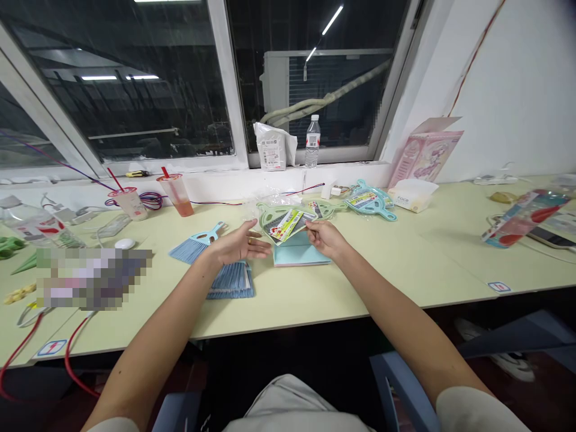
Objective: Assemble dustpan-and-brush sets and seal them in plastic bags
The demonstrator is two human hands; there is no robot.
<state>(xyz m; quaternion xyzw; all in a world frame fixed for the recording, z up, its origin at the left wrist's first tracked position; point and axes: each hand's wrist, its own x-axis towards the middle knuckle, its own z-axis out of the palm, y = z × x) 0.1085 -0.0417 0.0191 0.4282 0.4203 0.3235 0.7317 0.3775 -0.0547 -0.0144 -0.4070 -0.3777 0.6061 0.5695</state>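
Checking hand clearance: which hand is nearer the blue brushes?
Left: the left hand is close by the blue brushes; the right hand is farther off, to their right.

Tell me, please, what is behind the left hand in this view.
Partly behind the left hand, blue bristles lie on the table. The hand covers their upper end, so what joins them cannot be seen.

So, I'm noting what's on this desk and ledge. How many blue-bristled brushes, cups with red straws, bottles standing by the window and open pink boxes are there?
Blue-bristled brushes: 2
Cups with red straws: 2
Bottle by the window: 1
Open pink box: 1
Total: 6
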